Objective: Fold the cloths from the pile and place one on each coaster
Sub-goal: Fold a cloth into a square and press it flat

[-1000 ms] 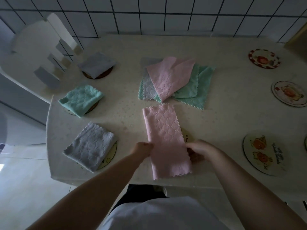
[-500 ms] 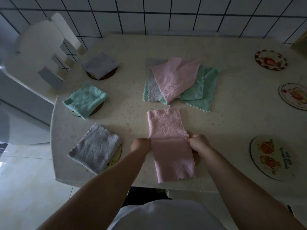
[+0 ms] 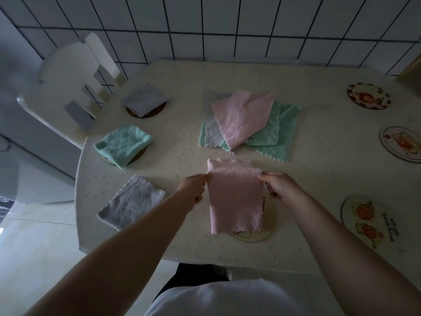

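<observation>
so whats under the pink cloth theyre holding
A round coaster lies under the pink cloth; only its near rim and a sliver on the right show. Its printed face is covered. The left hand and right hand grip the cloth's side edges.

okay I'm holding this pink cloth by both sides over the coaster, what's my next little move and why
Probably bring the pinched far edge toward you to fold it in half. The left hand and right hand grip the pink cloth, a long strip overhanging its coaster; the folded grey cloth is compact.

Pink cloth [image 3: 235, 197] now half-folded, lifted.
</observation>
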